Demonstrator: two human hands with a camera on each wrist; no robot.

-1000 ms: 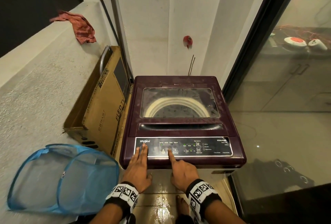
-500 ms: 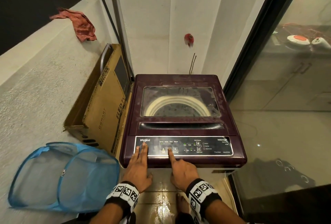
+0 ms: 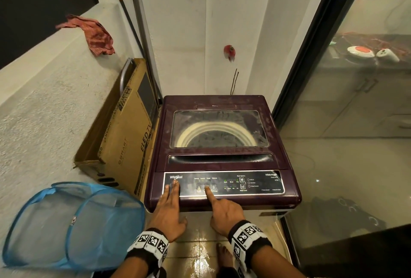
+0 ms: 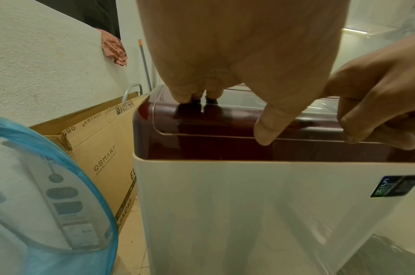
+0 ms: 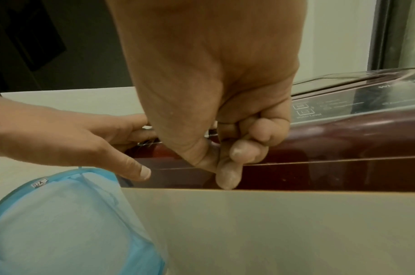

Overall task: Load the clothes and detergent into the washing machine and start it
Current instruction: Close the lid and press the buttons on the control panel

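The maroon-topped washing machine (image 3: 222, 162) stands in front of me with its glass lid (image 3: 219, 128) down; dark laundry shows dimly through it inside the drum. My left hand (image 3: 170, 206) rests flat on the left end of the control panel (image 3: 255, 183), fingers straight beside the logo. My right hand (image 3: 222, 211) presses the middle button of a row of three with its straight index fingertip (image 3: 207, 188). In the right wrist view the other fingers of the right hand (image 5: 213, 93) are curled under and hold nothing. No detergent is in view.
A blue mesh laundry basket (image 3: 73, 226) lies on its side at lower left. A cardboard box (image 3: 124, 135) leans against the machine's left side. A glass door (image 3: 344, 122) runs along the right. A red cloth (image 3: 95, 35) hangs on the ledge. The tiled floor (image 3: 195, 255) is wet.
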